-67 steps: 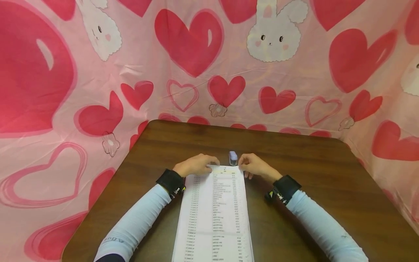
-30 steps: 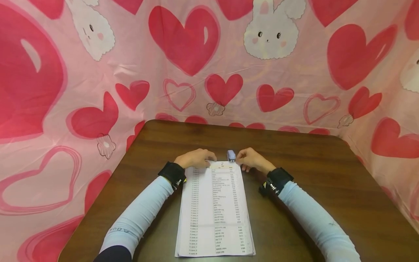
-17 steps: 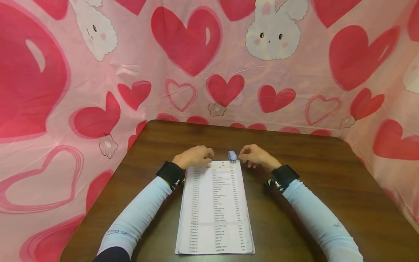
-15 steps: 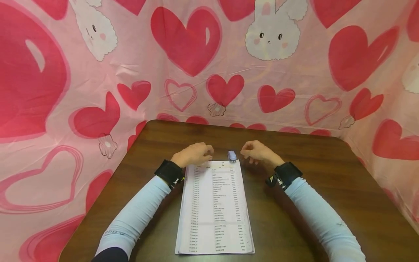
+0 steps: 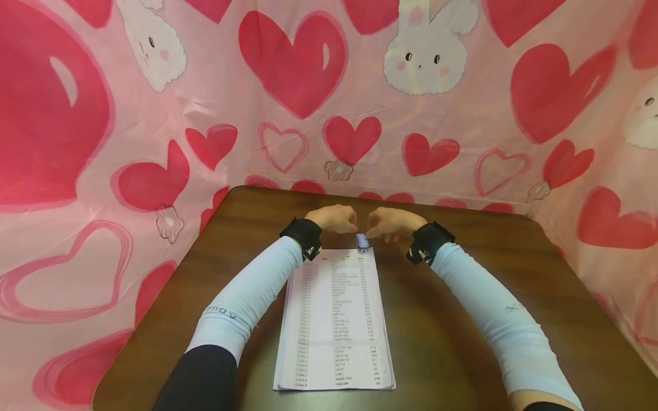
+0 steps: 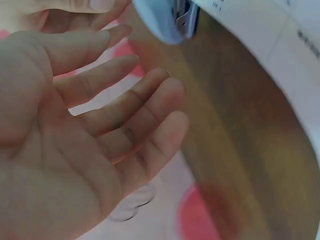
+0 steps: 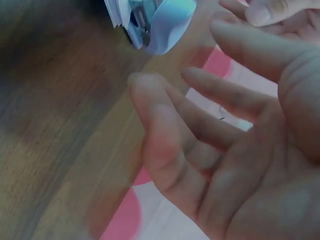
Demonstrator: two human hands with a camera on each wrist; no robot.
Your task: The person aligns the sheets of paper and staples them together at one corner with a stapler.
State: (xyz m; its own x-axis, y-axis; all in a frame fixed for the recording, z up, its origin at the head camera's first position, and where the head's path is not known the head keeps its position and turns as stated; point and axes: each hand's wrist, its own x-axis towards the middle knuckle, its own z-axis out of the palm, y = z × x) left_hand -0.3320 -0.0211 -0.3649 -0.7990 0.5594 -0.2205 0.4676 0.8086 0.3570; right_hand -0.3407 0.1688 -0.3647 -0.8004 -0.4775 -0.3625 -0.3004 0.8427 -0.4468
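Observation:
A stack of printed sheets lies lengthwise on the table, with rows of text down the top page. At its far edge, right of the middle, sits a small lavender stapler; the sheets' edge meets the stapler's mouth in the right wrist view. Left of the stapler and just beyond the paper, my left hand hovers with relaxed, slightly bent fingers. My right hand is on the other side, its fingers loosely bent and its thumb close beside the stapler. Neither hand holds anything.
The brown wooden table has rounded far corners. Behind and beside it hangs a pink curtain printed with hearts and rabbits. Black wrist bands with cameras sit on both forearms, over light blue sleeves.
Both hands have left the paper's top corners and moved forward to either side of the stapler. The sheets, earlier just short of the stapler, now meet it.

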